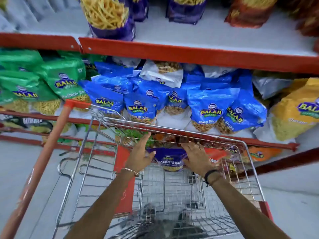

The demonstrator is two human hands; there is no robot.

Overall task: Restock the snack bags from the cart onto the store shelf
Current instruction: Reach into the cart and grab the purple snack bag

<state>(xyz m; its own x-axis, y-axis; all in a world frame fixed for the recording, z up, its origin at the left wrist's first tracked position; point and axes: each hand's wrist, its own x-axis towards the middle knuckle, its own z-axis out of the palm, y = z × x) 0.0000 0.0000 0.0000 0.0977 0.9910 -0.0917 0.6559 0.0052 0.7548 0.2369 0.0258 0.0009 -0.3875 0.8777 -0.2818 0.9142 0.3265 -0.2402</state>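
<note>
A purple snack bag [170,161] stands at the far end of the wire cart [250,169]. My left hand [140,153] is at the bag's left side and my right hand [196,156] at its right side, fingers spread and touching its edges. Whether either hand grips the bag is unclear. The store shelf [189,55] with red edges rises just beyond the cart. Blue snack bags [141,104] fill its middle level, and purple bags [110,16] stand on the level above.
Green bags [65,80] sit left of the blue ones, yellow bags [296,109] to the right, orange-brown bags [250,11] top right. The cart's orange handle [43,157] runs down the left. More bags lie on lower levels behind the cart. Grey floor on both sides.
</note>
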